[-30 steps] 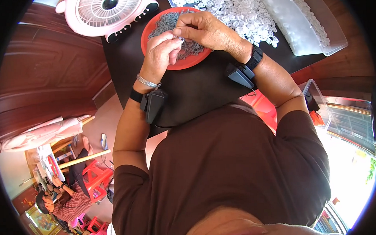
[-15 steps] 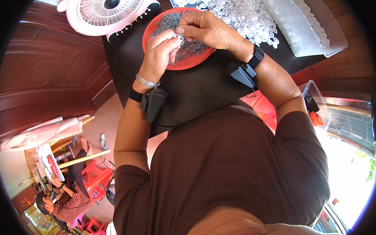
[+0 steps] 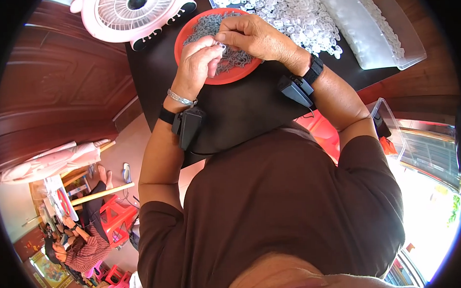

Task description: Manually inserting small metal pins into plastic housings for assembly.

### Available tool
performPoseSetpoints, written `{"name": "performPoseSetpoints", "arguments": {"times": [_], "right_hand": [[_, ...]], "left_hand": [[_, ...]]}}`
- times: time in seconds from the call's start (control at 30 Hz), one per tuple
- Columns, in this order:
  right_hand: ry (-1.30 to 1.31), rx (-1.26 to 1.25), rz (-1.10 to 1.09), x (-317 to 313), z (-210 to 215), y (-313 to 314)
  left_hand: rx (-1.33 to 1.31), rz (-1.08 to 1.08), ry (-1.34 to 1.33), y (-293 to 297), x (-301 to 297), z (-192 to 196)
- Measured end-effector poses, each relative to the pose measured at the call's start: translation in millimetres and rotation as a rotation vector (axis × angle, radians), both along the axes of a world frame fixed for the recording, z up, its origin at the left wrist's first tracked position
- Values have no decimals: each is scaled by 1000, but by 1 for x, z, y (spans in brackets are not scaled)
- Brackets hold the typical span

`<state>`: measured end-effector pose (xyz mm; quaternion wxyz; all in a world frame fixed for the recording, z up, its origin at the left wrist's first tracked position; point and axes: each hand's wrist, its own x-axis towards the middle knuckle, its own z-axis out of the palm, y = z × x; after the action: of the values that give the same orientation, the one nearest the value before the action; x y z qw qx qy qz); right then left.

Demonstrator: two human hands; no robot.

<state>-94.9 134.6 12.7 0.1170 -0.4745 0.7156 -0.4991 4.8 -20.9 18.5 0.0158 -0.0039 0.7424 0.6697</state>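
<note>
Over a red round bowl (image 3: 219, 82) full of small grey plastic pieces (image 3: 211, 27), my two hands meet fingertip to fingertip. My left hand (image 3: 196, 59) pinches a small white plastic piece (image 3: 221, 46) between thumb and fingers. A dark spot shows on that piece. My right hand (image 3: 252, 37) is closed in a pinch right beside it, its thumb and forefinger touching or nearly touching the white piece. Whatever sits between the right fingertips is hidden. Behind my right hand lies a big heap of similar white pieces (image 3: 292, 12).
A pink fan (image 3: 139, 15) stands at the far left of the black table (image 3: 240, 118). To the far right is a clear plastic bin (image 3: 358, 33) with more white pieces. At lower left, another person (image 3: 87, 245) sits at a separate table near red stools (image 3: 119, 219).
The white piece has turned slightly in my left fingertips. Both hands stay in nearly the same place over the bowl.
</note>
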Motion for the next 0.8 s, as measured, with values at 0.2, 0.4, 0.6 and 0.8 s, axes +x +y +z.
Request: {"name": "performPoseSetpoints", "arguments": {"times": [0.2, 0.4, 0.6, 0.8], "right_hand": [[-159, -88, 62, 1, -1, -2], [-24, -71, 83, 1, 6, 5], [-147, -187, 56, 1, -1, 0], [-134, -197, 65, 1, -3, -2]], "left_hand": [[-8, 28, 33, -1, 0, 1], [-105, 0, 75, 3, 4, 12], [-144, 66, 75, 10, 9, 20], [-58, 171, 86, 14, 15, 8]]}}
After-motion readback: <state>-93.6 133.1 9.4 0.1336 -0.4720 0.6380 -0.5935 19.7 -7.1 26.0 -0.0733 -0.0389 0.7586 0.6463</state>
